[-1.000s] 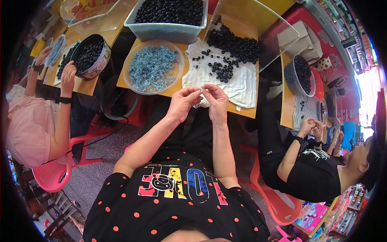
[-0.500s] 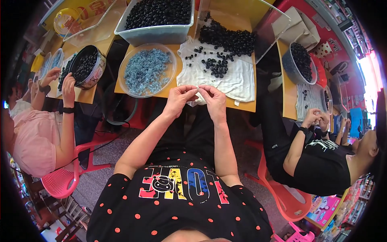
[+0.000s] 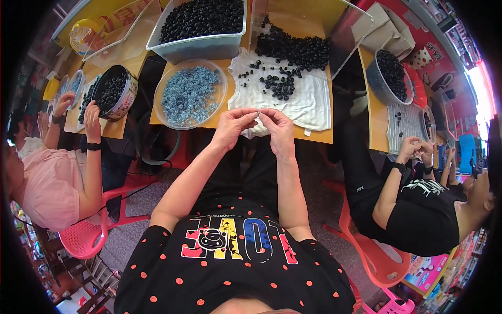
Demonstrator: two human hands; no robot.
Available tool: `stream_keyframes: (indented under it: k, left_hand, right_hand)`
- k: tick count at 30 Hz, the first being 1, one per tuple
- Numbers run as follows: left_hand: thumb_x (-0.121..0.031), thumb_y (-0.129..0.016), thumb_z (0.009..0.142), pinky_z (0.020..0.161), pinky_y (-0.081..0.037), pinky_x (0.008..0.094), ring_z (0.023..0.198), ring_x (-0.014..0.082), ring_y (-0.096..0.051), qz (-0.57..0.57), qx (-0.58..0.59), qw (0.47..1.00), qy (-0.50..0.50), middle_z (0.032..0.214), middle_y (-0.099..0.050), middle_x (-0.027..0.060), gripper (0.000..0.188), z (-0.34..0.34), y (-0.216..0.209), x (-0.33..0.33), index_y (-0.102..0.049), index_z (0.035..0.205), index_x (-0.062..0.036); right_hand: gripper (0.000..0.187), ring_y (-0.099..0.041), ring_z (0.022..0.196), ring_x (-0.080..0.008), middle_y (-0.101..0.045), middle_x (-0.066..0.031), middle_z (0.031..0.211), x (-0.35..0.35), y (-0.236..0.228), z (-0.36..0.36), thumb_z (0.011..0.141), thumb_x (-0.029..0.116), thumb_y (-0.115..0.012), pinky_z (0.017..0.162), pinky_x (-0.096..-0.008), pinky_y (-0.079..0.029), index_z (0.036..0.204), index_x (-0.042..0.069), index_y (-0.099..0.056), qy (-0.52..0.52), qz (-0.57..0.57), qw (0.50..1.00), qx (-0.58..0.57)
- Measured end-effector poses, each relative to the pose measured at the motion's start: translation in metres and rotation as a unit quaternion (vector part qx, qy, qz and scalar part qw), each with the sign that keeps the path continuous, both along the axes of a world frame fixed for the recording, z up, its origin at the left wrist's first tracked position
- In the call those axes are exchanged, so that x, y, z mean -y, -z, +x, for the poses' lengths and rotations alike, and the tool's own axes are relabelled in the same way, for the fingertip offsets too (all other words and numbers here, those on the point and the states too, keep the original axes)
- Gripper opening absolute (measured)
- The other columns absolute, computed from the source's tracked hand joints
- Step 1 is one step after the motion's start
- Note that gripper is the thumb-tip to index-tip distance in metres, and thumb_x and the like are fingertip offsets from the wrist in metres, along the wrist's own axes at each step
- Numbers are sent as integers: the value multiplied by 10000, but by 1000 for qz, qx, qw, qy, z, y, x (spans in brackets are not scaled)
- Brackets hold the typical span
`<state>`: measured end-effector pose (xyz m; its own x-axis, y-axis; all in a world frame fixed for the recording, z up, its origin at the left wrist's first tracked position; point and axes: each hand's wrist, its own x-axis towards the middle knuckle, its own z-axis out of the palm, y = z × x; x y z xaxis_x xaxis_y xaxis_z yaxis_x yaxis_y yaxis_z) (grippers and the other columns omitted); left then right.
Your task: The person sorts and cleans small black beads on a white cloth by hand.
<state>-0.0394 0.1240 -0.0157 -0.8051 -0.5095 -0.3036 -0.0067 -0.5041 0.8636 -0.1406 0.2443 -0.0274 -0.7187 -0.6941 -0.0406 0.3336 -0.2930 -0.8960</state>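
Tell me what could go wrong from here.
The left hand and right hand seem to pinch a tiny pale item; it might slip and be lost.
The round tray of blue pieces sits at the table's front edge, so a knock could spill it.
Loose black pieces lie on white cloth; tugging that could scatter them.

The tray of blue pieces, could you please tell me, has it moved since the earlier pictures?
No. Judged against the table, the tray stays at its near left corner, in front of the tub.
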Motion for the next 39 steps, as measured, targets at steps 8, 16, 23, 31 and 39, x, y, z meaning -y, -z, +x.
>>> stream_keyframes:
  k: [8, 16, 23, 31, 39]
  left_hand:
    - [-143, -711, 917, 710, -544, 238, 747, 105, -659, 26, 21, 999, -8, 889, -703, 39, 176, -5, 5, 2, -706, 1025, -4]
    - [-169, -679, 931, 677, -522, 253, 727, 124, -664, -312, 183, 927, 97, 868, -719, 62, 244, -24, 1, 21, -713, 1063, 33]
    - [-137, -593, 985, 813, -522, 259, 865, 121, -638, -111, 65, 991, 45, 999, -676, 74, 302, -25, -1, 31, -648, 1225, 38]
    - [-39, -618, 957, 890, -560, 293, 944, 160, -663, 130, -80, 988, 15, 1069, -665, 70, 281, 24, -19, 9, -618, 1235, 4]
    - [-32, -665, 925, 884, -559, 285, 953, 150, -658, 133, -100, 985, -47, 1084, -677, 77, 225, 35, -15, -5, -667, 1147, 3]
  right_hand:
    - [163, -605, 861, -69, -671, -20, 949, 6, 0, 4, 923, 39, -680, 792, -206, -484, 1074, -22, -682, 128, -29, 991, -29]
    - [157, -604, 908, -79, -666, -34, 981, -2, 0, -12, 937, 31, -660, 840, -213, -482, 1081, -29, -672, 175, -68, 982, 13]
    - [170, -609, 865, -70, -682, -36, 971, -3, -7, -7, 918, 13, -675, 804, -200, -482, 1080, -37, -687, 150, -49, 987, -13]
    - [167, -613, 844, -71, -693, -35, 974, -2, -35, 14, 895, -3, -691, 770, -207, -487, 1059, -24, -717, 62, 57, 985, -152]
    - [193, -627, 799, -131, -676, -83, 951, -1, -58, 33, 861, -2, -698, 713, -248, -504, 1050, 12, -736, 63, 127, 920, -365]
